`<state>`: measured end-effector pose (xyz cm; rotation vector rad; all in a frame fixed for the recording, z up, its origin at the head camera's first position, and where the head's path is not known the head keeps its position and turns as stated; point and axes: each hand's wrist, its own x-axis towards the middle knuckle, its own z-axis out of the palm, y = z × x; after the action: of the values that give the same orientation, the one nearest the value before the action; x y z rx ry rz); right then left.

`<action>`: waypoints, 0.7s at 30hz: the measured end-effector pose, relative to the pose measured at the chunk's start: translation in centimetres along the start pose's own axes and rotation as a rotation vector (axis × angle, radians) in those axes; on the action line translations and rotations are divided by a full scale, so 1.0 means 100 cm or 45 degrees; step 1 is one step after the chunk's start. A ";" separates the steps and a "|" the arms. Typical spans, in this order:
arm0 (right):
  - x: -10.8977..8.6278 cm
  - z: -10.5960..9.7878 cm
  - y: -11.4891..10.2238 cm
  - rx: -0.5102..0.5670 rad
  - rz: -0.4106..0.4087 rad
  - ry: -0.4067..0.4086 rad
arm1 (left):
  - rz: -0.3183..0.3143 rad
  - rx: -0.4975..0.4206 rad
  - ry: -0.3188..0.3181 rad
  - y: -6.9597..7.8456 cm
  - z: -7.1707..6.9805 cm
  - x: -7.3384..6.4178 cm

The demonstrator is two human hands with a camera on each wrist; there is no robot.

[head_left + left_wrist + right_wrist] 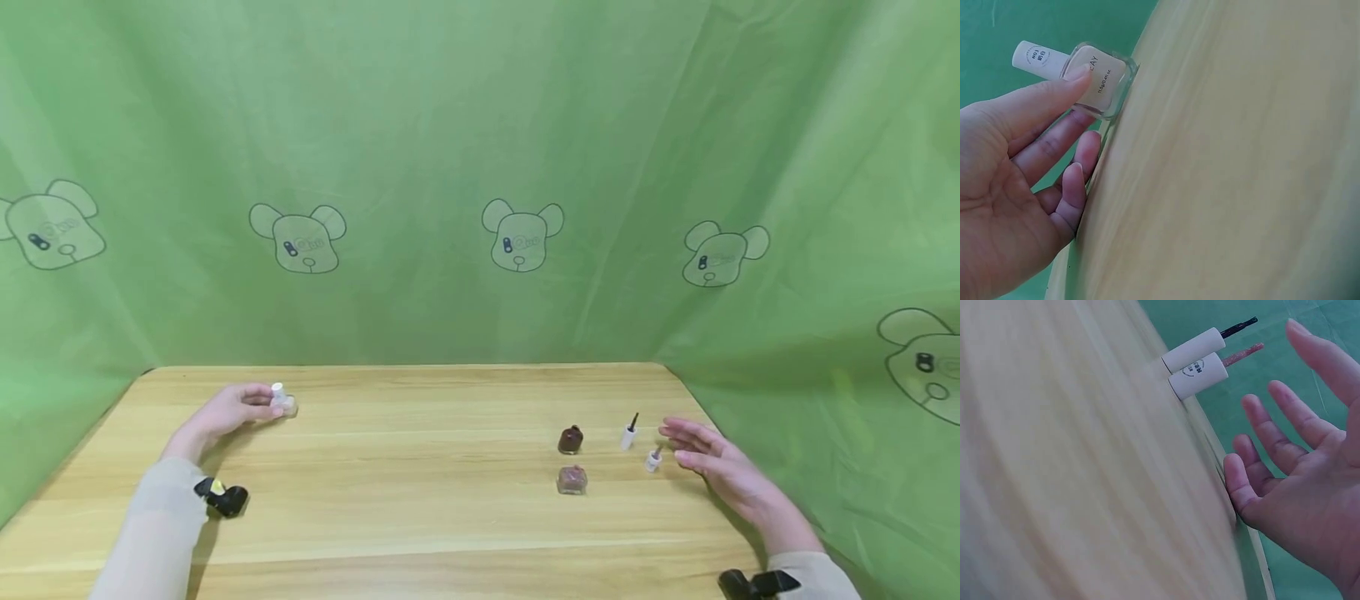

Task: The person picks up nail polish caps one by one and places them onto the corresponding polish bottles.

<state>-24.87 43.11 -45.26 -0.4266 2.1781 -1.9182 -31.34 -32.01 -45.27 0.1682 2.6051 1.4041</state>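
At the far left of the table, my left hand point(238, 406) pinches a nail polish bottle point(1109, 80) of pale polish between thumb and fingers. Its white cap point(1040, 59) is on, and the bottle stands at the tabletop. My right hand point(712, 462) hovers at the right with fingers spread and nothing in them. Just left of it, two white brush caps stand upright with their brushes up: one with a dark brush point(1194, 350), one with a pink glittery brush point(1199, 376). Further left stand an uncapped dark red polish bottle point(571, 440) and an uncapped pink polish bottle point(572, 480).
The wooden table point(390, 483) has a rounded back edge. A green curtain point(420, 317) with bear-head outlines hangs behind it and along both sides. A black wrist strap device point(223, 498) sits on the left sleeve, another point(757, 583) on the right.
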 end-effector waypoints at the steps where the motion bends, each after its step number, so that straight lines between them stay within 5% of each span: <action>1: 0.000 0.000 0.000 -0.027 0.014 0.002 | 0.009 0.000 0.000 0.000 0.000 -0.001; 13: 0.004 0.009 0.005 -0.205 0.184 0.044 | 0.067 -0.073 0.029 0.001 0.000 -0.023; 21: 0.005 0.015 0.001 -0.333 0.302 0.106 | 0.084 -0.094 -0.046 0.005 -0.001 -0.041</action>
<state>-24.79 41.52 -45.50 -0.1213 2.4195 -1.5615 -27.32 -32.61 -44.37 0.2696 2.5363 1.5017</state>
